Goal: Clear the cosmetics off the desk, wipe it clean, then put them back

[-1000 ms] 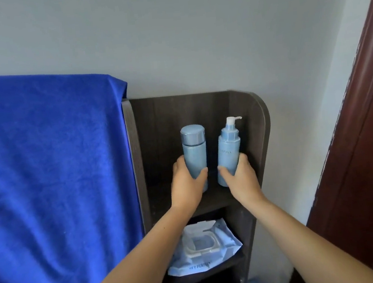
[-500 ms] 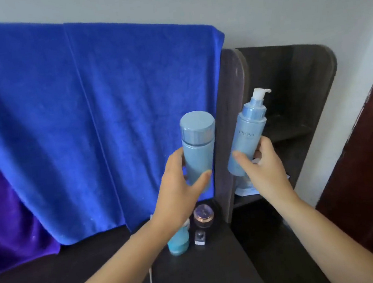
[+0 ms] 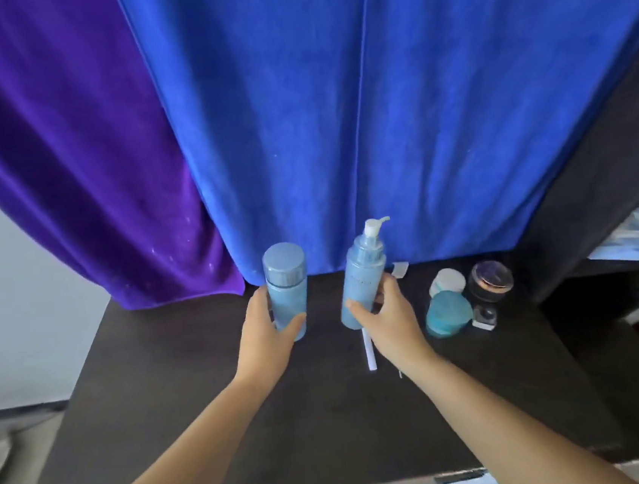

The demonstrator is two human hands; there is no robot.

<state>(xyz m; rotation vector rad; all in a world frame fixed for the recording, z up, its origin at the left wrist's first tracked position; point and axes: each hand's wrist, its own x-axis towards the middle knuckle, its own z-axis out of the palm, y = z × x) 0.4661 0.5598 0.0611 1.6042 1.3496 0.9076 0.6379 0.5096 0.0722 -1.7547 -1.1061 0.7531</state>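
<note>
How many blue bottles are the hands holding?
2: the capped bottle in the left hand, the pump bottle in the right hand, both over the desk.

Capped bottle left of pump bottle; jars cluster right on counter; towels hang behind.
</note>
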